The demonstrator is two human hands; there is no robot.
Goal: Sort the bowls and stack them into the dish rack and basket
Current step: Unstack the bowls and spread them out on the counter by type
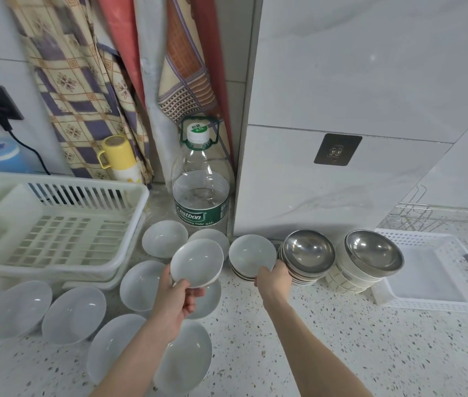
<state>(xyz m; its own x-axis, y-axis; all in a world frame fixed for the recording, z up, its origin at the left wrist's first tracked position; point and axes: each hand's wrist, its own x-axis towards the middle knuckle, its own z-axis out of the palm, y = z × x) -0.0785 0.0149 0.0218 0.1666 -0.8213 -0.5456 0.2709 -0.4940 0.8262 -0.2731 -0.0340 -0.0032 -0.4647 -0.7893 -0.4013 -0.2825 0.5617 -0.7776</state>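
While my left hand [182, 293] lifts one grey bowl [197, 263], my right hand [273, 277] reaches the grey stack [252, 257].

Left fingers clamp the lifted bowl's near rim; the dish rack [55, 222] lies at ten o'clock, nearer this hand. Right fingers close on the stack's near edge; the basket [439, 270] sits at three o'clock on the tabletop [327, 339].

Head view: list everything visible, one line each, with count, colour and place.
white bowls: nine loose, white, counter left and centre
held bowl: one, white, in left hand
striped stack: one, white with dark bands, centre
steel bowl stacks: two, silver on white, right
dish rack: one, cream, left
basket: one, white, right
water bottle: one, clear with green label, back
flask: one, yellow, back left
hands: left gripping the held bowl, right on the striped stack's rim
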